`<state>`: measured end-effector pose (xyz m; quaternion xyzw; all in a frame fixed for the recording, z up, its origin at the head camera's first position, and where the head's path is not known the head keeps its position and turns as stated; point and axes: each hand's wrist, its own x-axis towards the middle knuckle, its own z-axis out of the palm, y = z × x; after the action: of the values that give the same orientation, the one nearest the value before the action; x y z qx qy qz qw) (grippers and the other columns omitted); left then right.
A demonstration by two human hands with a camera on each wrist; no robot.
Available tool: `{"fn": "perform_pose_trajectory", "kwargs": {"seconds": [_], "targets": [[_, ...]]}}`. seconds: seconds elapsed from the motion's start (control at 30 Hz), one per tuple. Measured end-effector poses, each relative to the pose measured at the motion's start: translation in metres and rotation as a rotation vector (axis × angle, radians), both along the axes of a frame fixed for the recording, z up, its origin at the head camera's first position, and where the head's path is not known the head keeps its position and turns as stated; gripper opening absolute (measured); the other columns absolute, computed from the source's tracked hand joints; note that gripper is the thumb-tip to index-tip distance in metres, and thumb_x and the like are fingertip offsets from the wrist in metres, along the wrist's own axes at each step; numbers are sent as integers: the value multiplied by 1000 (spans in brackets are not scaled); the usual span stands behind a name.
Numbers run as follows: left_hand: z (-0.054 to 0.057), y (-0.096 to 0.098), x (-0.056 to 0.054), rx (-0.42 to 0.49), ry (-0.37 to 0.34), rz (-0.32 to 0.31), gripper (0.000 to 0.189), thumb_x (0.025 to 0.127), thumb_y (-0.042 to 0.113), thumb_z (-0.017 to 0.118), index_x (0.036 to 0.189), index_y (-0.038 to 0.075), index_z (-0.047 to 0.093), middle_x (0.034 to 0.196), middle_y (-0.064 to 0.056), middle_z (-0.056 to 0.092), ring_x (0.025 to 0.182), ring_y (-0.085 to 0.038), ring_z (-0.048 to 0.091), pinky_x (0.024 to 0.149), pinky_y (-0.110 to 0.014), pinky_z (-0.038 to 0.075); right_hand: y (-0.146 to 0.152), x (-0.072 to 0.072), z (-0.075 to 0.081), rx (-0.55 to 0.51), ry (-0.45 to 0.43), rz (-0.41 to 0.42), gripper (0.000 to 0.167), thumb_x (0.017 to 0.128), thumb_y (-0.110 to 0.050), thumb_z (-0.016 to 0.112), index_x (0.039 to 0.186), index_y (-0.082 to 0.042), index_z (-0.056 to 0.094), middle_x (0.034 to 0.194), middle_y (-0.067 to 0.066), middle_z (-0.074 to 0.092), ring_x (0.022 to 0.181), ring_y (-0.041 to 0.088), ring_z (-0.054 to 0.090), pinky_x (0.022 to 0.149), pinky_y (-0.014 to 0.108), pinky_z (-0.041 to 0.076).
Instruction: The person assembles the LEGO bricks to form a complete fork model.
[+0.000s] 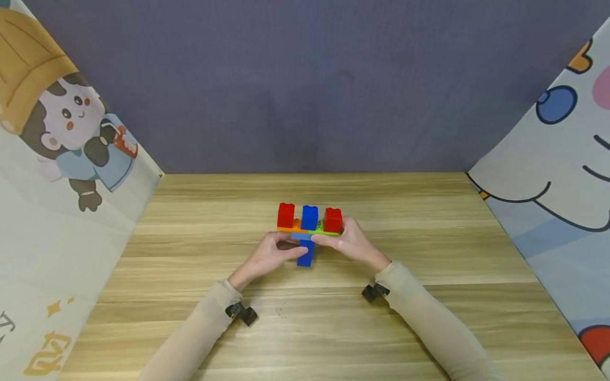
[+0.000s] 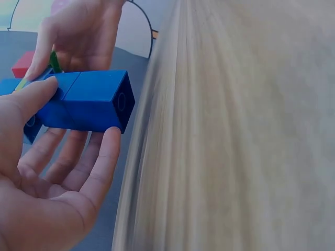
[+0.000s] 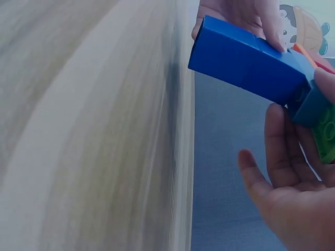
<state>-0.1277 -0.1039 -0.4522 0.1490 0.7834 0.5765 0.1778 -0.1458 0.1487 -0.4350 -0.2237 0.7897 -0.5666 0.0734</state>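
Observation:
Both hands hold one toy brick structure, raised off the wooden table. Its stem (image 1: pixel 305 256) is made of dark blue bricks joined end to end. A lighter blue brick (image 1: pixel 300 236) crosses the stem's top, carrying an orange plate (image 1: pixel 286 229) and a green plate (image 1: pixel 329 233) side by side. Along these stand a red brick (image 1: pixel 286 216), a blue brick (image 1: pixel 310 217) and another red brick (image 1: pixel 333 220). The left hand (image 1: pixel 269 256) grips the stem, thumb on one face and fingers around the other side. At the green end, the right hand (image 1: pixel 350 243) pinches the structure between thumb and fingers.
The wood-grain table (image 1: pixel 305 328) extends around the arms. A dark grey panel (image 1: pixel 305 95) rises along its back edge. Printed cartoon panels flank it on the left (image 1: pixel 28 222) and right (image 1: pixel 519 159). Each sleeve carries a small black wrist device.

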Motion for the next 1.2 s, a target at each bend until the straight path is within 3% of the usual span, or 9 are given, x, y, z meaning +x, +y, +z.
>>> {"fn": "perform_pose_trajectory", "kwargs": {"seconds": [0.27, 0.5, 0.87, 1.2], "targets": [[0, 0, 2, 25, -21, -9, 40, 100, 27, 77, 132, 3, 72, 128, -16, 76, 115, -29, 76, 97, -38, 63, -1, 0, -1, -14, -27, -8, 19, 94, -24, 82, 108, -12, 78, 99, 3, 81, 78, 20, 66, 74, 31, 57], [-1, -2, 2, -32, -12, 21, 48, 99, 27, 78, 134, -3, 68, 134, -23, 72, 121, -35, 73, 102, -44, 61, 2, -1, -3, -23, -41, -21, 23, 95, -22, 81, 113, -8, 77, 105, 7, 81, 85, 21, 68, 81, 32, 58], [-3, -2, 2, 1, -12, -20, 35, 97, 26, 80, 128, 9, 75, 127, -9, 78, 116, -25, 74, 97, -37, 62, 1, 0, -9, -1, -41, 14, 26, 94, -21, 82, 115, -8, 75, 108, 7, 81, 89, 24, 70, 85, 34, 60], [-5, -2, 2, 19, 11, -33, 36, 99, 26, 79, 131, 11, 73, 127, -8, 78, 113, -23, 74, 97, -35, 62, 0, -1, -12, -10, -21, 31, 25, 93, -22, 84, 114, -11, 76, 106, 4, 81, 87, 21, 72, 82, 34, 61]]}}
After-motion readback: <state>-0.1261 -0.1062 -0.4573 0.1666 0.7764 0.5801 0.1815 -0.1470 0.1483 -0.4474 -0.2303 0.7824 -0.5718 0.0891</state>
